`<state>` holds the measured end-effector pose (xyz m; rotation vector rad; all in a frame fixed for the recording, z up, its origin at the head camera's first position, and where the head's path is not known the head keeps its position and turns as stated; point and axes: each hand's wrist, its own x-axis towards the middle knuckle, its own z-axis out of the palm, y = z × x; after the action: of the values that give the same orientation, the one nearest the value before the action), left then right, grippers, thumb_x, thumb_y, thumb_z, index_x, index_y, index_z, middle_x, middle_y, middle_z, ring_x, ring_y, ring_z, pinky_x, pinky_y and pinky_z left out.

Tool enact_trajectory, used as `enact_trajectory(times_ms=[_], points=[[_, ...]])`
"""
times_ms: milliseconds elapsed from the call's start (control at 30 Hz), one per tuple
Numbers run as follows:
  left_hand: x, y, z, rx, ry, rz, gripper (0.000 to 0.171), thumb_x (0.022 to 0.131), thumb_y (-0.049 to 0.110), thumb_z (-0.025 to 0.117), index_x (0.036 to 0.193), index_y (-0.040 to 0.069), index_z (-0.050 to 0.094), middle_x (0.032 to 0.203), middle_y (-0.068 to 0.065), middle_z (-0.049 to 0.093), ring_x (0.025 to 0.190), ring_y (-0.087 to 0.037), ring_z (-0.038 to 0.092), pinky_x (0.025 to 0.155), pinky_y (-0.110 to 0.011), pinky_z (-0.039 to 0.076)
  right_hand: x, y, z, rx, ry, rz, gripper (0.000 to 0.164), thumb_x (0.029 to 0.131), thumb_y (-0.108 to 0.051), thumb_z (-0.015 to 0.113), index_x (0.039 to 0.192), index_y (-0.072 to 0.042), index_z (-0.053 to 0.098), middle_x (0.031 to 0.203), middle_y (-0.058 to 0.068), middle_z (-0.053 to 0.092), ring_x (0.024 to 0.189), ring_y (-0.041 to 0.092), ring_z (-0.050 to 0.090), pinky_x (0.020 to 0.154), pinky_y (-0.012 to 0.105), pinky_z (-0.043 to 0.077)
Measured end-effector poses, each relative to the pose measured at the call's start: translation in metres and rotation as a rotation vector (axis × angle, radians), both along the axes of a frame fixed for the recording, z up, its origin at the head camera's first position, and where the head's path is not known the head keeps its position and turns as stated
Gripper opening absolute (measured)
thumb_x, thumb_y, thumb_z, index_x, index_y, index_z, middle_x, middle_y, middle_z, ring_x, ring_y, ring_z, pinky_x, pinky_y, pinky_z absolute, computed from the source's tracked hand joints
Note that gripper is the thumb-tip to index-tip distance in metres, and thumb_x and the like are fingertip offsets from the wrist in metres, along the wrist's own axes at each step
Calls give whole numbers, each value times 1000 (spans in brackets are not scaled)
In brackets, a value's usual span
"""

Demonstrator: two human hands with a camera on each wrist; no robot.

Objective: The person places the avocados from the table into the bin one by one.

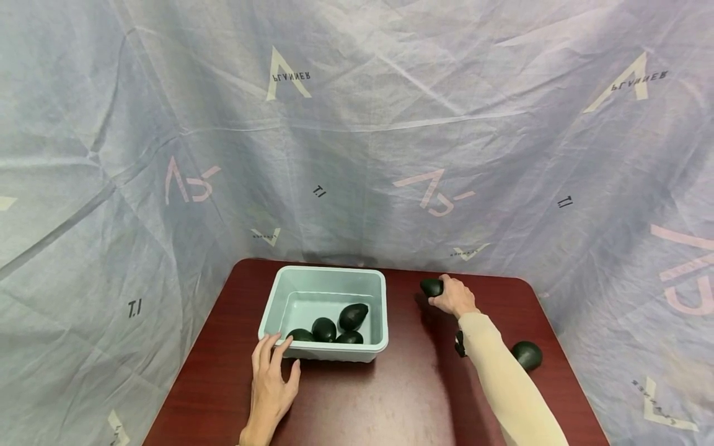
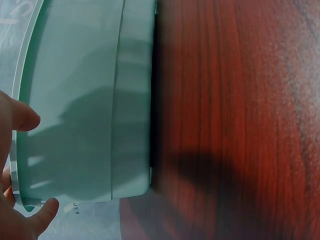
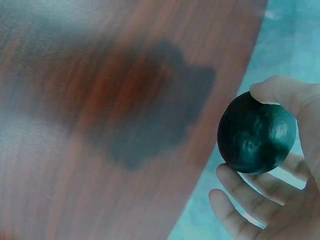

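Note:
My right hand (image 1: 454,297) holds a dark green avocado (image 1: 432,287) above the far right part of the table. In the right wrist view, the thumb lies on one side of this avocado (image 3: 257,132) and the fingers on the other. My left hand (image 1: 270,384) touches the near left corner of a pale green plastic bin (image 1: 329,348), its fingers relaxed at the rim and the thumb apart from them. Several avocados (image 1: 354,316) lie inside the bin, toward its near side. Another avocado (image 1: 527,355) rests on the table, partly behind the right forearm.
The dark red wood-grain table (image 1: 401,396) has rounded far corners. Grey printed cloth (image 1: 357,155) hangs behind it and along both sides. Below the right sleeve, a small black object (image 1: 460,344) shows at the wrist.

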<state>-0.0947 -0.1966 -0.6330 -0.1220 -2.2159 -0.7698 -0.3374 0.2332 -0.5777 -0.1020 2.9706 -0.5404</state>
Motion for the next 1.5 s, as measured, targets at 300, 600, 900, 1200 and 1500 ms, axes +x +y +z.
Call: enact_trajectory(times_ms=[300, 600, 900, 1200, 1500], points=[[-1, 0, 0, -7, -59, 8, 54, 81, 3, 82, 134, 8, 70, 142, -20, 60, 142, -45, 43, 120, -20, 25, -5, -9, 26, -22, 25, 27, 78, 88, -41, 81, 152, -6, 52, 140, 27, 64, 113, 48, 67, 92, 64, 54], [0, 0, -1, -7, -45, 17, 55, 79, 1, 83, 132, 8, 71, 140, -22, 61, 141, -46, 44, 116, -23, 29, -3, -32, 56, -38, 98, 85, 77, 89, -40, 79, 153, -8, 51, 141, 25, 63, 114, 47, 66, 90, 63, 54], [3, 1, 1, -7, -78, 24, 54, 81, 4, 83, 133, 8, 71, 143, -18, 60, 143, -44, 43, 113, -31, 35, 4, -66, 76, -14, 163, 151, 76, 89, -42, 79, 152, -9, 54, 140, 22, 64, 115, 45, 67, 92, 63, 55], [3, 2, 3, 8, -62, 12, 54, 80, 3, 81, 133, 6, 71, 142, -20, 59, 142, -47, 43, 121, -18, 22, 12, -108, 96, -24, 218, 217, 72, 88, -42, 81, 150, -12, 57, 136, 18, 67, 113, 40, 69, 89, 60, 57], [4, 2, 2, 6, -87, 25, 53, 82, 5, 81, 134, 9, 70, 144, -19, 59, 144, -44, 42, 115, -27, 32, 23, -151, 106, -37, 188, 290, 74, 90, -47, 81, 152, -16, 56, 145, 13, 64, 117, 39, 69, 93, 57, 58]])
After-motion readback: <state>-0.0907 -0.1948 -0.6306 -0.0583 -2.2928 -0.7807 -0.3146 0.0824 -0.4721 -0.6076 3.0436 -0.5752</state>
